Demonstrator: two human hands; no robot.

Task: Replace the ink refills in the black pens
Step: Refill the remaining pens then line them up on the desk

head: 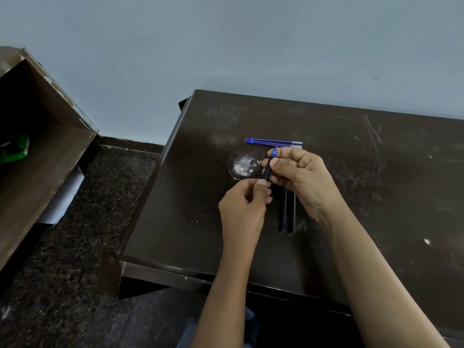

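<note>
Pen point(270, 164) in work is held above the table point(376, 197), tilted, with its blue tip section pointing up and away from us. Our right hand point(298, 177) pinches that tip end between thumb and fingers; our left hand point(244, 209) is closed on the lower end of the barrel. We judge this two-point hold lets one hand steady the barrel while the other twists the tip section, though which way it is turning cannot be told.

Spare refills point(273, 143), blue and thin, lie side by side just beyond the hands, parallel to the far edge, within easy reach. Two more black pens point(287, 212) lie together on the table under the right hand, pointing toward us, apart from the refills, probably so that stock and work do not mix.

Open table surface lies to the right and far side. The left edge and the near edge are closer, so small parts are best set down to the right.
</note>
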